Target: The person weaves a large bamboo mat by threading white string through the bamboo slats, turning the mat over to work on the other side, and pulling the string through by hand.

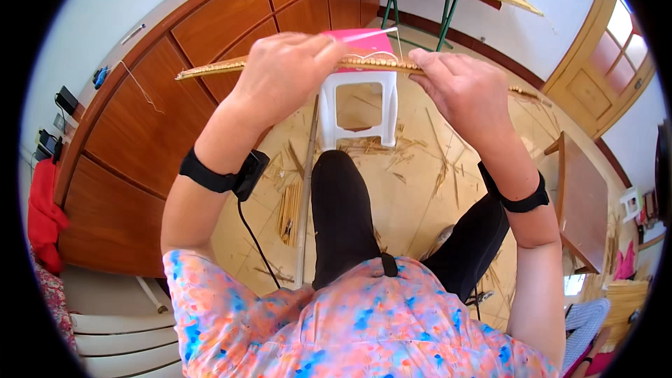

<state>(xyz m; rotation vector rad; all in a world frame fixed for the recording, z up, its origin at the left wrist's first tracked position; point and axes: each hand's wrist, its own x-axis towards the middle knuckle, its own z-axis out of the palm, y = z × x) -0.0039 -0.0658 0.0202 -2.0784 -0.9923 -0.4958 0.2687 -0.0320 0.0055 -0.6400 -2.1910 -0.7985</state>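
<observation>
A long, thin, straw-coloured edge of bundled reeds [378,64] runs across in front of me at chest height, seen nearly edge-on. White string [371,55] loops along its top. My left hand [283,73] is closed at the reeds, with a thin white stick [374,33] jutting rightward from its fingers. From the stick's tip a strand of the string drops to the reeds. My right hand [465,87] pinches the reed edge to the right, thumb and fingers together. Both hands partly hide the reeds, which extend past them on either side.
Beyond the reeds stands a white stool [358,80] with a pink top [364,40]. Loose reed scraps [378,145] litter the tiled floor, and a reed bundle [289,213] lies near a long pole [305,203]. Wooden cabinets [140,119] line the left; a low wooden table [584,199] stands right.
</observation>
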